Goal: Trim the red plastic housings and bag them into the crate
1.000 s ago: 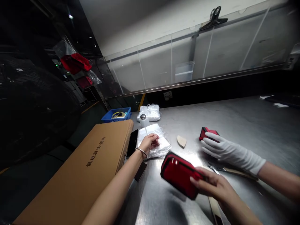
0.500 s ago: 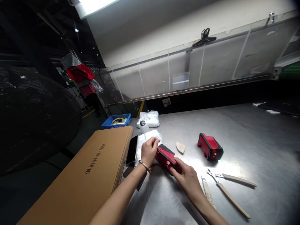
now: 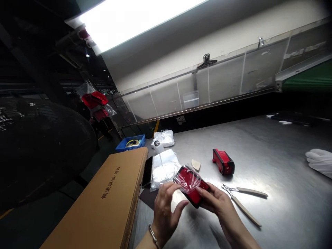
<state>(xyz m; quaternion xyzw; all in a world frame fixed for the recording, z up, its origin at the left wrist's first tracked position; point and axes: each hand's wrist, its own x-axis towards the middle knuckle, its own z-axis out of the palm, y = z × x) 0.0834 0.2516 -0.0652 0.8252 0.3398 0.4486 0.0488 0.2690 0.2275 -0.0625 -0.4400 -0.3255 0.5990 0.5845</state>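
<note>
1 overhead lamp [image 3: 140,22] blown white | glare on metal tabletop [image 3: 280,204] | left background [image 3: 18,65] dim | right corners darkened

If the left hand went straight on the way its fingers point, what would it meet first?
Most likely the clear film over the red case, which the right hand holds just ahead of the left hand. Depth is unclear, so they may be touching.

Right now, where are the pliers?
In the head view, the pliers lie open on the metal table, right of the right hand and just below the unheld red case.
</note>
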